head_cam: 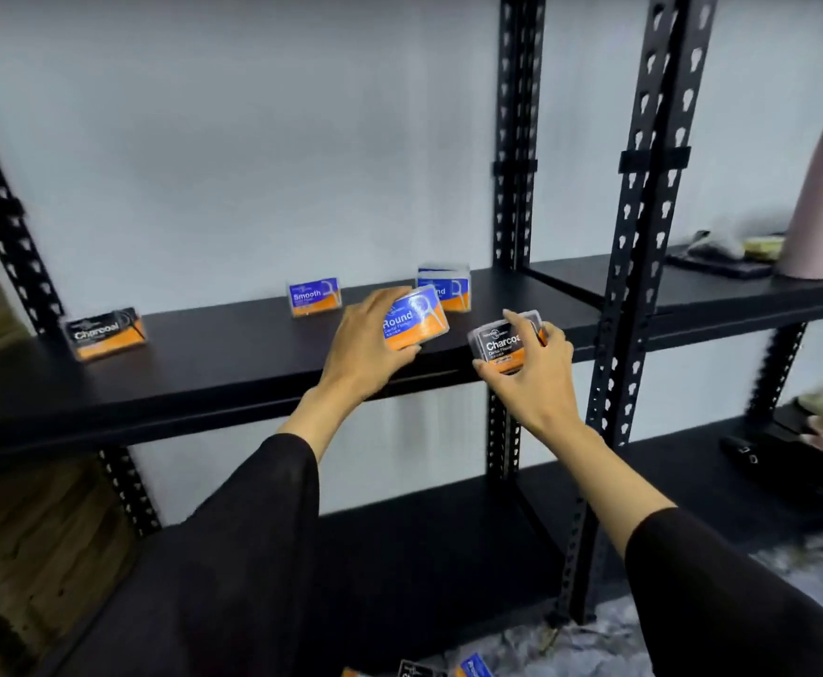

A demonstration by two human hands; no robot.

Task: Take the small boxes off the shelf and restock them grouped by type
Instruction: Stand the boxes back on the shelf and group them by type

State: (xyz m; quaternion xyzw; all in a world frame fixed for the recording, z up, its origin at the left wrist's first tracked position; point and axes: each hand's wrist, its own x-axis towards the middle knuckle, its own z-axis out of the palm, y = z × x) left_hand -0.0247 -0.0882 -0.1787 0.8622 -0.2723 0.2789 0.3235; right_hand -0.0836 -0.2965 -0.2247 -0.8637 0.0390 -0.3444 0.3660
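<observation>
Head view: we see both hands raised to the black shelf (233, 354), each carrying one small box. The left hand (365, 349) grips a blue Round box (414, 317), fingers curled over its top edge and thumb under its lower edge, held just above the shelf board. The right hand (531, 368) pinches a black Charcoal box (505, 342) between thumb and fingers at the shelf's front edge.

Three boxes stand upright on the shelf: a Charcoal box at far left (105, 332), a Smooth box (314, 296) near the middle, and a second Round box (444, 287) right of it, just behind the held one.

We judge the restocking step to be in hand, with one group per type already started. The next move calls for setting the held Round box beside its shelved match, which is near. The held Charcoal box belongs with the one at far left, well apart from the right hand, so a long reach across is required. More boxes (473, 669) lie below, at the bottom edge.
</observation>
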